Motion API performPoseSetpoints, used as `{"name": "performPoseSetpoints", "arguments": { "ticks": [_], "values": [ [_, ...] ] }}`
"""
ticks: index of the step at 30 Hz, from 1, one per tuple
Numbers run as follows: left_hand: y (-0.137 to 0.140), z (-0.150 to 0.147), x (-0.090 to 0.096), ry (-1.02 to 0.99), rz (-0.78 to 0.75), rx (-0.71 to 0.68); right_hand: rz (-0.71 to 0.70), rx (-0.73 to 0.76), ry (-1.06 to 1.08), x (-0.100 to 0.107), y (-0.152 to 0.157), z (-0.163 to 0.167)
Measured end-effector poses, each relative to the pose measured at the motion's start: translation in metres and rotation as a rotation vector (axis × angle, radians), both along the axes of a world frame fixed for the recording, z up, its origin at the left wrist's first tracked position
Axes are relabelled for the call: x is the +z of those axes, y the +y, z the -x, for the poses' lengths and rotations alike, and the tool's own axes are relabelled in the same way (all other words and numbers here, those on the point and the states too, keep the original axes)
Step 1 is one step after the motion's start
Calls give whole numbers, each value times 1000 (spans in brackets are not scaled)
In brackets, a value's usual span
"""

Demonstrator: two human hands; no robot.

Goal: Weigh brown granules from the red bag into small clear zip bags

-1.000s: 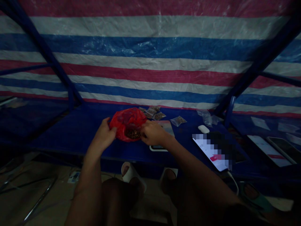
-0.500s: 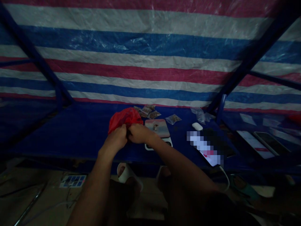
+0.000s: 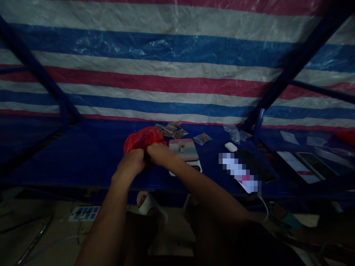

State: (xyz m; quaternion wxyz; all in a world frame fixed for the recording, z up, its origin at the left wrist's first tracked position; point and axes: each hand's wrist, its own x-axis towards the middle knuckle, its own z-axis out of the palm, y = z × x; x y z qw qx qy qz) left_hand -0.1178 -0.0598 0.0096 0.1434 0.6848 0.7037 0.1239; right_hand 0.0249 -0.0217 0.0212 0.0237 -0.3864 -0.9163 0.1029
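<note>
A crumpled red plastic bag (image 3: 144,136) lies on the blue table. At its near left edge my left hand (image 3: 133,159) is closed, gripping the plastic. My right hand (image 3: 158,153) is curled on the bag's near right edge, close to the left one; its fingertips are hidden. Just right of the bag stands a small kitchen scale (image 3: 191,152) with a metal-looking top. On its plate sits a small cup-like piece (image 3: 181,147) with something brownish in it. Behind the scale lie several small clear bags (image 3: 171,128) of brown bits, and a similar bag (image 3: 202,138) lies apart.
To the right are a white earphone case (image 3: 230,147), a lit phone (image 3: 241,175) on a white cable, and clear plastic bags (image 3: 234,133). Two more phones (image 3: 316,166) lie farther right. Blue metal posts (image 3: 294,66) slant up beside a striped tarp (image 3: 172,81).
Both hands have shifted slightly left with the red bag, and the right hand has pushed a little closer in against it. The whole view has moved slightly.
</note>
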Motion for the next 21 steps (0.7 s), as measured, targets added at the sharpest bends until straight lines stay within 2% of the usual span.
{"name": "performPoseSetpoints", "arguments": {
  "ticks": [5,16,21],
  "values": [
    [2,-4,3,79,59,-77,4,-53,9,2,8,-8],
    [0,-12,6,11,27,-46,46,-53,-6,-9,10,-4],
    [1,-10,7,32,22,-71,68,-65,6,-4,14,-7]
  ]
}}
